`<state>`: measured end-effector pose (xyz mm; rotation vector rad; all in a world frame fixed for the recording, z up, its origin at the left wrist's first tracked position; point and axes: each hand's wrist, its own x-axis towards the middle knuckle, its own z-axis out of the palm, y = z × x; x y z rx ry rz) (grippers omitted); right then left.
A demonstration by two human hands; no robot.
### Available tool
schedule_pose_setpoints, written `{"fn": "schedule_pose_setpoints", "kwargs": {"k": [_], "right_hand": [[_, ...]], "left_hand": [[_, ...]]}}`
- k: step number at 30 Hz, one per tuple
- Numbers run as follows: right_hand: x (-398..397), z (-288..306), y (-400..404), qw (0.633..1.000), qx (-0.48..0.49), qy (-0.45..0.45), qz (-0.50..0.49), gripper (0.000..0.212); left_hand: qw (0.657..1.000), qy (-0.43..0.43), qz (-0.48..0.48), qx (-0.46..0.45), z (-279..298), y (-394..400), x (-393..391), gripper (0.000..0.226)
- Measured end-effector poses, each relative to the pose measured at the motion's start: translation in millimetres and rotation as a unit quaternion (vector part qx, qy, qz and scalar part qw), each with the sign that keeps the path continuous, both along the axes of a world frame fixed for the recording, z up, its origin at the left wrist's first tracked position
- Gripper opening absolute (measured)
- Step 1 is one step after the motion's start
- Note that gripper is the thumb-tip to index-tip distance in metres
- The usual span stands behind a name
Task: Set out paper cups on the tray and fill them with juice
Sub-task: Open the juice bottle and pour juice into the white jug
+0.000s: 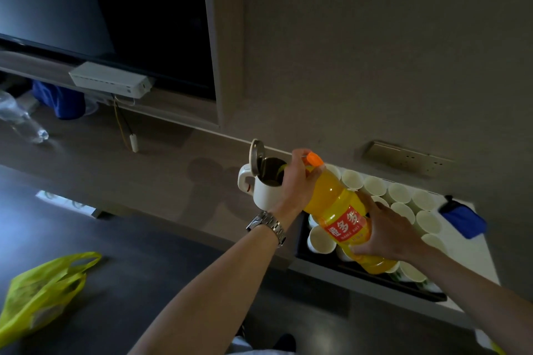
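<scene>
1. Dim light covers a long grey-brown desk (pixel 161 170) running along a grey wall, with a green plastic bag (pixel 40 294) lying nearest the viewer at about 8 o'clock.
2. At 4 o'clock the right hand (pixel 386 232) is wrapped round the lower body of the juice bottle (pixel 343 217), fingers curled over the red label.
3. The left hand (pixel 297 181), a metal watch on its wrist, grips the bottle's shoulder just below the orange cap (pixel 314 159), which is on; whether the fingers reach the cap cannot be told.
4. The bottle is held tilted above the black tray (pixel 302 239), clear of the desk, and looks nearly full of orange juice. It will likely feel heavy and its thin plastic walls will give under a squeeze, so one hand low on the body and one at the neck seems the sound hold for pouring.
5. White paper cups (pixel 399 192) stand packed rim to rim on the tray; those whose insides show appear empty. They are light and easily tipped, so a hard stream could knock one over.
6. Just beyond the left hand, at 12 o'clock from the tray's near corner, a white kettle (pixel 259 187) stands with its lid up; its contents cannot be told.
7. Farther, at 10 o'clock, a dark screen (pixel 115 8) hangs on the wall.
</scene>
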<state>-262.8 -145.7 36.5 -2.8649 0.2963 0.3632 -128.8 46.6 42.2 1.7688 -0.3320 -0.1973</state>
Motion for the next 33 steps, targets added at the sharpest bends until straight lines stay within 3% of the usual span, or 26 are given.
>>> {"fn": "schedule_pose_setpoints", "kwargs": {"k": [33], "right_hand": [[8,6,1,0.999,-0.027,0.017,0.033,0.132]], "left_hand": [[1.000,0.015,0.002,-0.016,-20,1,7,0.035]]}}
